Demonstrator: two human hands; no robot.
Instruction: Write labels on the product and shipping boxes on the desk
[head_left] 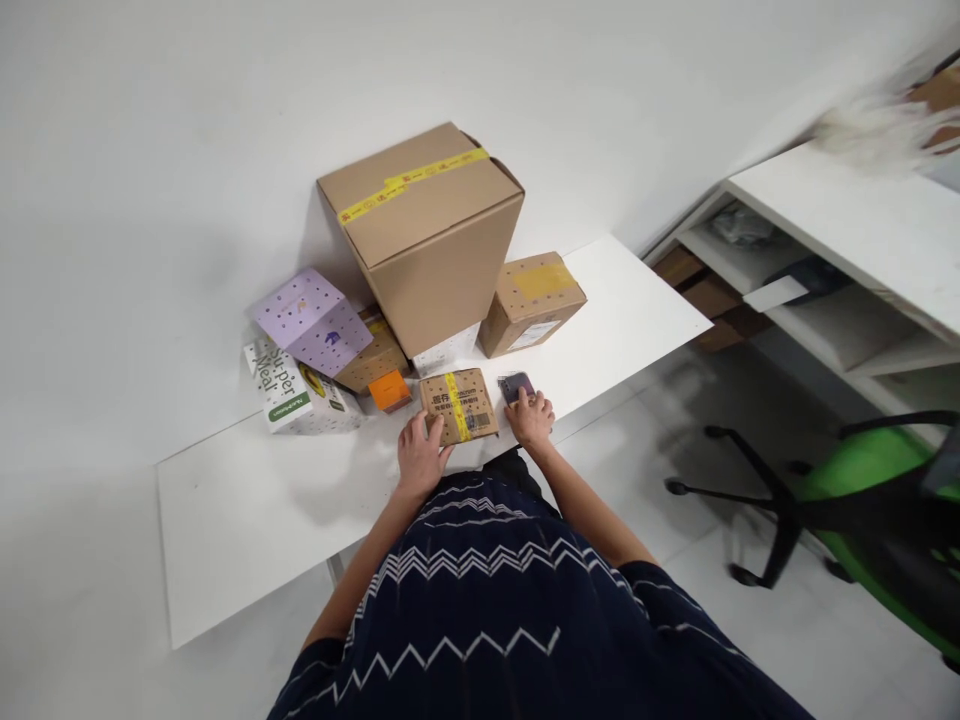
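A small brown carton (454, 405) with yellow tape lies flat near the table's front edge. My left hand (423, 452) rests at its left front corner, fingers apart and touching it. To the right of the carton a dark phone (515, 384) lies on the table. My right hand (531, 417) is at the phone's near edge, its fingertips on it and its fingers apart. A small orange box (389, 391) sits just left of the carton.
Behind stands a large taped carton (442, 270), with a medium carton (532, 300) to its right. A purple box (315, 320) leans over a white box (289, 400) at left on the white table (225, 530). Shelves (810, 290) and a green chair (862, 470) are at right.
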